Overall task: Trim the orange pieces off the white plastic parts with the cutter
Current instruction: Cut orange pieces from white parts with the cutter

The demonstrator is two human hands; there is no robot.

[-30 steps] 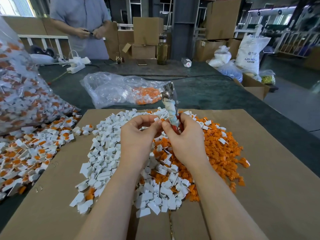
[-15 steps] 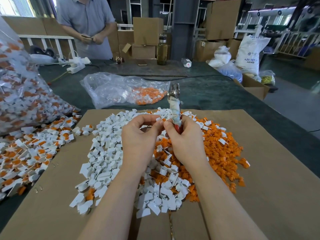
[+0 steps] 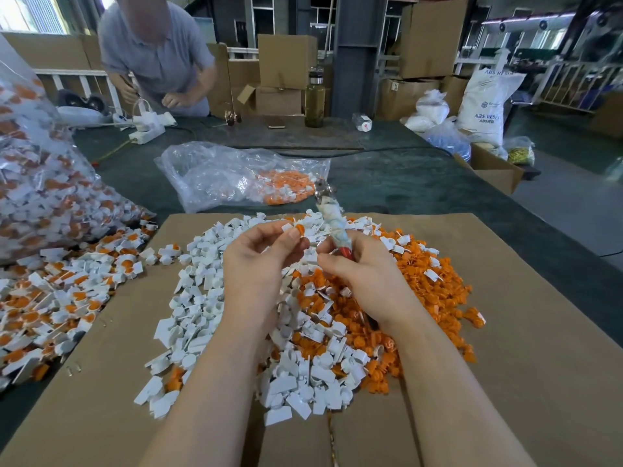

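Left hand (image 3: 259, 261): raised over the middle of the heap, thumb and forefinger pinching one untrimmed part (image 3: 296, 229), white tab with an orange piece showing at the fingertips.

Right hand (image 3: 364, 274): just beside the left, fingers curled round the cutter (image 3: 332, 215). Red grip buried in the fist; wrapped shank and metal head stick up and away from the body, long axis leaning slightly left. Whether the blades stand parted cannot be told.

Key relation: the held part sits up and left of the right fist, near the cutter's shank but below its head. The head points away, so the likely next move is to turn the tool or lift the part until the orange piece meets the blades. The left hand is the nearer one, already carrying the part.

Further stock, left to right:
- clear bag of uncut parts (image 3: 40, 183), far left
- loose uncut parts (image 3: 57, 291), spilling onto the cardboard sheet (image 3: 522, 365)
- white trimmed pile (image 3: 202, 291), under the left hand
- orange offcut pile (image 3: 421, 291), under and right of the right hand
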